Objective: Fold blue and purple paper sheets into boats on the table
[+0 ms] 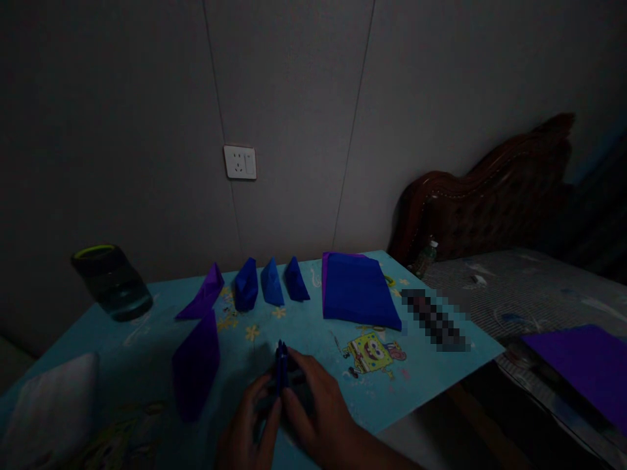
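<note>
Between my two hands, near the front of the table, stands a small folded blue paper, seen nearly edge-on. My left hand pinches it from the left, and my right hand grips it from the right with thumb and fingers. Behind them, a row of folded paper boats lines the far side: a purple boat, a dark blue boat, a lighter blue boat and another dark blue boat. A larger purple folded paper lies left of my hands.
A stack of blue paper sheets lies at the back right, beside a pixelated object. A dark glass of liquid stands far left, above a white packet. The bed adjoins on the right, with purple paper on it.
</note>
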A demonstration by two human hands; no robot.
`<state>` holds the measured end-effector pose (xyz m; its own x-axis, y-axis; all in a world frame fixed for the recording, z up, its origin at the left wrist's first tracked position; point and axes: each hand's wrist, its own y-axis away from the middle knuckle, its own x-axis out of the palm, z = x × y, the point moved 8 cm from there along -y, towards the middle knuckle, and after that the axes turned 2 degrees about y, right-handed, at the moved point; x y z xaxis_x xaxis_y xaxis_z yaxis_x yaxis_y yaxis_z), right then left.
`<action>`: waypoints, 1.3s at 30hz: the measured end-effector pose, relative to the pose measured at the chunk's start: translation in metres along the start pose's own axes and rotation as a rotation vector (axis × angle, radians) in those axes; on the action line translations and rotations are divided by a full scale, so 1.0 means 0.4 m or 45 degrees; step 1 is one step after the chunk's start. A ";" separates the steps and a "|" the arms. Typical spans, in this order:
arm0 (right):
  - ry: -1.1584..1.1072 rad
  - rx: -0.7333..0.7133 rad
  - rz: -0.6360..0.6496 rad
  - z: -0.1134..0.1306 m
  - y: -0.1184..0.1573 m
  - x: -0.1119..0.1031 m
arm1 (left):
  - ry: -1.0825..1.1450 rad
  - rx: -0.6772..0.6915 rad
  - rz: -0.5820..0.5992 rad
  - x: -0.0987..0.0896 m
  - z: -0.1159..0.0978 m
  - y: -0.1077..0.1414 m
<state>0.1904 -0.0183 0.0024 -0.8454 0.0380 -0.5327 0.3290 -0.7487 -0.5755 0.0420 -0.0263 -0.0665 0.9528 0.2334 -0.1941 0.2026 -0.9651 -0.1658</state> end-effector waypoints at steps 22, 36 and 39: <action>-0.444 0.080 -0.204 -0.041 -0.005 -0.055 | 0.491 -0.234 -0.015 0.016 -0.026 0.039; -0.461 -0.125 -0.060 0.023 -0.013 -0.053 | 0.447 -0.348 -0.126 -0.001 -0.034 0.034; -0.435 -0.050 -0.043 0.011 -0.006 -0.042 | 0.379 -0.358 -0.140 -0.004 -0.038 0.032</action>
<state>0.2021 -0.0201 0.0155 -0.9461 -0.1665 -0.2779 0.3086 -0.7243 -0.6166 0.0464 -0.0409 -0.0537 0.9373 0.3324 0.1049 0.3215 -0.9407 0.1085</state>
